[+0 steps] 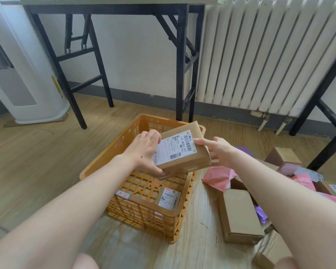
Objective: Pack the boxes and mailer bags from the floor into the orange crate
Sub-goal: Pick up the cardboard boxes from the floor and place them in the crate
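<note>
A brown cardboard box with a white shipping label (pixel 184 150) is gripped by the left hand (pixel 145 150) and right hand (pixel 219 150) above the orange plastic lattice crate (pixel 97 167), where a small labelled box (pixel 168 197) lies, with loose cardboard boxes (pixel 239 214) and pink mailer bags (pixel 218 178) heaped on the wooden floor (pixel 27 164) just beside it.

We are counting one orange crate (pixel 97 167), one labelled box (pixel 182 150) being held above it, and one small labelled box (pixel 168 197) lying inside. We are seeing a heap of boxes and pink mailer bags (pixel 217 177) we cannot count exactly.
</note>
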Motion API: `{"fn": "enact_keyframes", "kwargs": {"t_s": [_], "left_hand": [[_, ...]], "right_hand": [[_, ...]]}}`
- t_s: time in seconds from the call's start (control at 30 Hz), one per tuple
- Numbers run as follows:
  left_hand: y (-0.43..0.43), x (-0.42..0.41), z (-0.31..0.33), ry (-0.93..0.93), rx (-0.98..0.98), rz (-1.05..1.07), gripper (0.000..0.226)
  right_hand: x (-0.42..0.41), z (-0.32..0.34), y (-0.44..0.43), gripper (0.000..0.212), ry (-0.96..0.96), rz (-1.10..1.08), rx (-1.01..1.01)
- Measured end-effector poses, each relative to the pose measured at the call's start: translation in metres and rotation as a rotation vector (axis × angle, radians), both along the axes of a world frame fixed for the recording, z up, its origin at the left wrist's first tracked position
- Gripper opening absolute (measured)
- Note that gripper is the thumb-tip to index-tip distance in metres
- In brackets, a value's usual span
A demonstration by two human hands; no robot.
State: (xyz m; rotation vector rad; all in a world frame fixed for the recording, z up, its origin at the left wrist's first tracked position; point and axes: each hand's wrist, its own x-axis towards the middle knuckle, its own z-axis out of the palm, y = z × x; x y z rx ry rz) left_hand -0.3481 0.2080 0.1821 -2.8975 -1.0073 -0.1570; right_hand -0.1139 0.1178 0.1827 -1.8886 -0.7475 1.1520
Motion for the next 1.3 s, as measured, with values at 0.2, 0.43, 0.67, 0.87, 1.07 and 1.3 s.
{"fn": "enact_keyframes", "kwargs": {"t_s": [0.2,0.43,0.67,0.87,1.07,1.3], "left_hand": [[0.007,-0.005,-0.014,0.061,-0.01,0.22,0.096],[0.033,-0.012,-0.037,0.169,-0.134,0.525,0.128],[0.061,0.007,-0.098,0.301,-0.28,0.667,0.128],[0.061,0.016,-0.15,0.398,-0.48,0.827,0.135],[0.05,0.016,-0.183,0.591,-0.581,0.804,0.14],[0.045,0.013,-0.191,0.685,-0.658,0.822,0.148]], "right_hand": [[0.002,-0.007,0.009,0.121,0.04,-0.144,0.097],[0.01,-0.02,0.026,0.105,-0.127,-0.12,0.096],[0.01,-0.047,0.063,0.069,-0.406,0.016,0.273],[0.006,-0.071,0.092,0.057,-0.621,0.137,0.349],[0.002,-0.105,0.103,0.053,-0.657,0.138,0.338],[0.01,-0.111,0.105,0.051,-0.687,0.055,0.297]]}}
